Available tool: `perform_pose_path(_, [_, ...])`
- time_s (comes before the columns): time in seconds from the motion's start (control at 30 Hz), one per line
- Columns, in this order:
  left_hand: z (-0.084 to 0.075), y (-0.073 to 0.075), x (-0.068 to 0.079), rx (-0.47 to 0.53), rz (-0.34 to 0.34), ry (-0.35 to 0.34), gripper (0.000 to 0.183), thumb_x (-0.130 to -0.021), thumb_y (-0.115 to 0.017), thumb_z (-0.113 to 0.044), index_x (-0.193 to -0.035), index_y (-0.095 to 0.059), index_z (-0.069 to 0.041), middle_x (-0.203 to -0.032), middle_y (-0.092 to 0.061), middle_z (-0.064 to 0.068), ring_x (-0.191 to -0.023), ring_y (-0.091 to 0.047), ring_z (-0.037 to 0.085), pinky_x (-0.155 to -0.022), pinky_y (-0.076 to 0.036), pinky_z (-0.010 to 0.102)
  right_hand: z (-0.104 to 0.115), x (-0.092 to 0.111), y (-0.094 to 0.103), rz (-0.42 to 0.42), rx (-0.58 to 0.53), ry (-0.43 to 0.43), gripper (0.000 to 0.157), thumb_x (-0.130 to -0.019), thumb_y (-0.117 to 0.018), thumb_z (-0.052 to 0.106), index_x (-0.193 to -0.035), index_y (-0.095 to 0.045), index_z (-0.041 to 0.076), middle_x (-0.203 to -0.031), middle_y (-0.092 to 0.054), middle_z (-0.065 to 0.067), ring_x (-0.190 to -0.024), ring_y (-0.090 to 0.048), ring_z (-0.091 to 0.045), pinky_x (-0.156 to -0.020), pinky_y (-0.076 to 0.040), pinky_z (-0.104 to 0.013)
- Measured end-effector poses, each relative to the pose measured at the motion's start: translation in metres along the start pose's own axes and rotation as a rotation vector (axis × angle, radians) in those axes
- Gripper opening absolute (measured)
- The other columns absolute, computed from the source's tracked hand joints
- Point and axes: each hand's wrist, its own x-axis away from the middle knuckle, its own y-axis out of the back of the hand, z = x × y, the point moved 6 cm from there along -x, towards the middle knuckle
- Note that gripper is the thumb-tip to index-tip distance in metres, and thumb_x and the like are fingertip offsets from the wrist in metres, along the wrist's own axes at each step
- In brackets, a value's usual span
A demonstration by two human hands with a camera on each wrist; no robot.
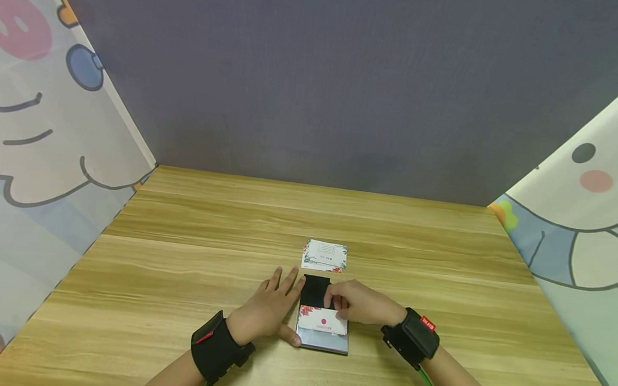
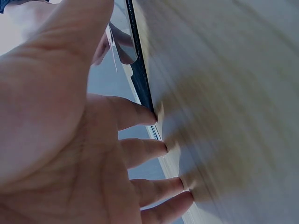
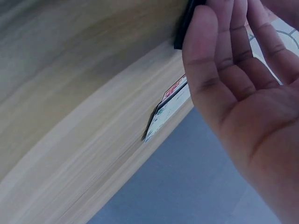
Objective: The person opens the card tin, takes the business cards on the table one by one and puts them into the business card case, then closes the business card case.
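A dark card holder [image 1: 324, 348] with clear sleeves lies upright on the table. Across its middle is a white business card [image 1: 322, 321] with red floral print, over a clear sleeve. My left hand [image 1: 269, 308] is spread beside the holder, fingertips on the table, index finger and thumb at its left edge. With curled fingers my right hand [image 1: 356, 301] pinches the card at its upper right edge, over the black page. In the right wrist view, the fingers of the right hand [image 3: 243, 79] bend beside the black holder [image 3: 187, 23]; their contact is hidden.
Beyond the holder lie more white floral cards [image 1: 324, 256], overlapping on the wooden table [image 1: 226, 213]. A dark grey panel [image 1: 323, 91] rises at the back, with cartoon-printed panels [image 1: 46, 121] at the sides. Each wrist wears a black band [image 1: 214, 349] with a green cable.
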Motion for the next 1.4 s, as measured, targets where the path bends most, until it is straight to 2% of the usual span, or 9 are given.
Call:
perform_pose_path(0.4, [0.0,0.001,0.0,0.003,-0.003,-0.003,0.114,-0.055,-0.067,-0.063,-0.141,-0.026,0.0,-0.149,-0.019,0.024,-0.13,-0.017,0.05,-0.099,-0.033,0.059,0.004,0.0,-0.004,0.051,-0.004,0.017,0.022,-0.073,-0.064,-0.007,-0.084,-0.061,0.011,-0.069,-0.056,-0.001,-0.061,-0.047,-0.004,-0.054,-0.043,-0.02])
perform_pose_path(0.83, [0.0,-0.001,0.001,-0.025,-0.013,-0.01,0.113,-0.056,-0.065,-0.065,-0.141,-0.027,0.0,-0.149,-0.02,0.024,-0.129,-0.018,0.05,-0.099,-0.034,0.058,0.002,-0.002,-0.001,0.035,-0.009,0.025,0.012,-0.078,-0.064,0.001,-0.083,-0.064,0.012,-0.068,-0.056,0.004,-0.061,-0.049,-0.003,-0.055,-0.045,-0.02])
perform_pose_path(0.97, [-0.001,0.001,0.0,-0.027,-0.018,-0.017,0.112,-0.057,-0.065,-0.064,-0.141,-0.028,0.0,-0.149,-0.021,0.025,-0.129,-0.019,0.05,-0.098,-0.034,0.058,-0.001,-0.004,0.008,-0.033,-0.008,0.032,0.009,-0.081,-0.063,0.004,-0.09,-0.063,0.007,-0.072,-0.058,0.002,-0.064,-0.052,-0.006,-0.057,-0.047,-0.024])
perform_pose_path(1.1, [-0.002,0.001,0.0,-0.042,-0.021,-0.018,0.113,-0.056,-0.066,-0.064,-0.14,-0.028,0.0,-0.148,-0.022,0.025,-0.128,-0.02,0.051,-0.097,-0.036,0.058,-0.009,-0.009,0.02,-0.141,0.023,0.023,0.012,-0.081,-0.063,0.003,-0.093,-0.062,0.003,-0.076,-0.06,0.0,-0.068,-0.054,-0.009,-0.06,-0.051,-0.028])
perform_pose_path(1.23, [-0.002,0.001,0.0,-0.043,-0.018,-0.015,0.114,-0.055,-0.066,-0.064,-0.14,-0.028,0.0,-0.148,-0.022,0.025,-0.128,-0.021,0.05,-0.097,-0.036,0.058,-0.019,-0.013,0.03,-0.26,0.083,-0.054,0.014,-0.079,-0.064,0.002,-0.093,-0.062,0.003,-0.078,-0.061,-0.001,-0.07,-0.054,-0.011,-0.063,-0.052,-0.032])
perform_pose_path(1.4, [-0.001,0.001,-0.001,-0.03,-0.006,-0.008,0.114,-0.055,-0.066,-0.064,-0.141,-0.027,0.0,-0.149,-0.021,0.024,-0.129,-0.019,0.05,-0.098,-0.035,0.058,-0.028,-0.016,0.041,-0.35,0.099,-0.15,0.018,-0.079,-0.064,0.002,-0.096,-0.061,0.003,-0.079,-0.06,-0.004,-0.071,-0.054,-0.015,-0.062,-0.05,-0.034])
